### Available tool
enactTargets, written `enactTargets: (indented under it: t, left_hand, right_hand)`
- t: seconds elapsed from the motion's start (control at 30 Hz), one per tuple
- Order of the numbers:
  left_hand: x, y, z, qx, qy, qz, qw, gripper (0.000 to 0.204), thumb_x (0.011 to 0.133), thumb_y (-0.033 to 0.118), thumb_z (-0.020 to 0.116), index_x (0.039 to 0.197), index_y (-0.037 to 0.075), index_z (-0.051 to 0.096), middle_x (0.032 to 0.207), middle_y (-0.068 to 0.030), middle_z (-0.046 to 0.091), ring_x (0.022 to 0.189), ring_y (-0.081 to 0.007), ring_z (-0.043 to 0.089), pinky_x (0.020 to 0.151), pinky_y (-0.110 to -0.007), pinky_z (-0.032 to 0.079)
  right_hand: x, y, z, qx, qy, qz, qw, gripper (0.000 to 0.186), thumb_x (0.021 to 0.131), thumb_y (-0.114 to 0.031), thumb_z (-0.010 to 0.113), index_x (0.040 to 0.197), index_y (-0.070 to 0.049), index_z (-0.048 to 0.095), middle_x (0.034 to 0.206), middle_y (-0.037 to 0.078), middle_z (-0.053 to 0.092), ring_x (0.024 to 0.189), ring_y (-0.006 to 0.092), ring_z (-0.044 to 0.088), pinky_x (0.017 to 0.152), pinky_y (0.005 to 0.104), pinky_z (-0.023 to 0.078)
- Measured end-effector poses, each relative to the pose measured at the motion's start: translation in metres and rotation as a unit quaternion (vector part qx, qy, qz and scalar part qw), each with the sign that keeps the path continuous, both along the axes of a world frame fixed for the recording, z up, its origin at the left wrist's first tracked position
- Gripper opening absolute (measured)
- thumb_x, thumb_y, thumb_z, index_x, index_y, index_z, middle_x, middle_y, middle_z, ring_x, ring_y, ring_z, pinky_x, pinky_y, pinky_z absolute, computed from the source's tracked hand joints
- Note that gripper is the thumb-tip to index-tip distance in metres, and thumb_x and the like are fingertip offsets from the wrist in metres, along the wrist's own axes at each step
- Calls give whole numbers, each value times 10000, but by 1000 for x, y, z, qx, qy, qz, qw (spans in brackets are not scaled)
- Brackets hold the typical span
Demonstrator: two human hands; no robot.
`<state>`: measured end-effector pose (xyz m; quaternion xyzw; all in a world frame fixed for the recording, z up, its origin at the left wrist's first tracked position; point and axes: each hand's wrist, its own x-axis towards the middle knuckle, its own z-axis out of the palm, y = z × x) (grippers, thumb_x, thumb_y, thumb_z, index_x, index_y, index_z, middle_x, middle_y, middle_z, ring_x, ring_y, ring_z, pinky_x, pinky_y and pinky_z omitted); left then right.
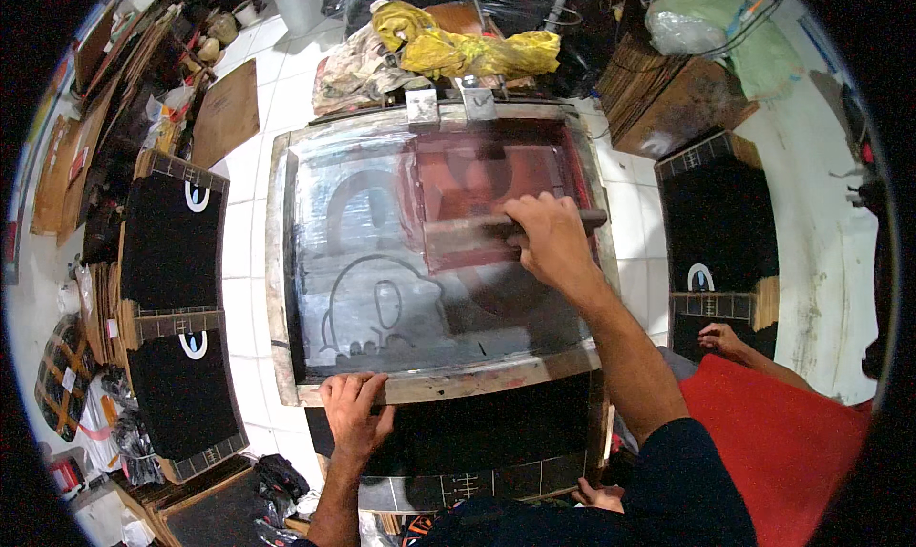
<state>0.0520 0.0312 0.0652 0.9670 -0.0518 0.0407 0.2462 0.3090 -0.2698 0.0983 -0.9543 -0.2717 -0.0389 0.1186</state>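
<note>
A large screen-printing frame (277,289) with a pale wooden border lies in front of me. Its grey mesh carries a cartoon outline with one eye, low on the left. In the upper right of the mesh is a taped-off patch of dark red ink (477,170). My right hand (549,227) is closed over a long squeegee (468,224) that lies across this patch; motion blurs the blade. My left hand (355,411) bends its fingers over the frame's near edge, gripping it. Under the frame's near side shows a black fabric panel (477,437) on a board.
Black panels with printed eyes (176,237) stand on both sides. Two metal hinge clamps (422,106) hold the frame's far edge, with yellow and stained cloths (458,51) behind. A person in red (773,442) is close on the right, one hand (725,342) by a panel. Cardboard stacks (649,79) line the back.
</note>
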Motion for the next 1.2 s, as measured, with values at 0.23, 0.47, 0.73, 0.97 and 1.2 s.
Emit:
enactTargets:
  t: [0.23,0.47,0.73,0.97,1.2]
  left_hand:
    - [0,0,5,5,20,-3,1000,526,643,157,824,1150,99,695,1088,-78,652,1034,-312,587,976,-506,390]
    - [1,-2,14,15,14,-10,1000,544,644,148,842,1164,90,696,1095,-87,653,1035,-307,586,972,-504,398]
    - [2,-6,20,36,16,5,999,497,677,187,848,1148,107,710,1050,-85,640,1049,-313,572,985,-485,390]
    - [7,-14,80,53,12,-10,998,458,691,314,886,1064,90,743,995,-76,654,1019,-278,599,937,-452,375]
    - [28,20,181,119,-242,32,962,750,774,473,842,1397,122,616,1221,-156,621,1233,-358,534,1127,-557,303]
  right_hand:
    - [91,10,-19,-18,-8,8,1000,439,739,-108,809,1153,-128,662,1039,80,700,1045,323,653,871,498,470]
    - [176,34,-18,-12,-58,-63,996,539,765,-205,860,1268,-178,666,1215,90,627,1199,346,552,994,520,413]
    - [-55,23,-19,174,-91,-105,975,327,777,-169,782,1096,-167,710,1152,101,586,1211,323,508,1046,544,319]
    - [-210,24,0,213,-60,-48,974,344,845,-349,786,1106,-139,707,1175,102,565,1218,358,506,1031,534,367]
    - [-142,44,131,160,-303,-98,934,386,784,-309,805,1069,-103,647,1128,132,584,1142,361,551,929,535,420]
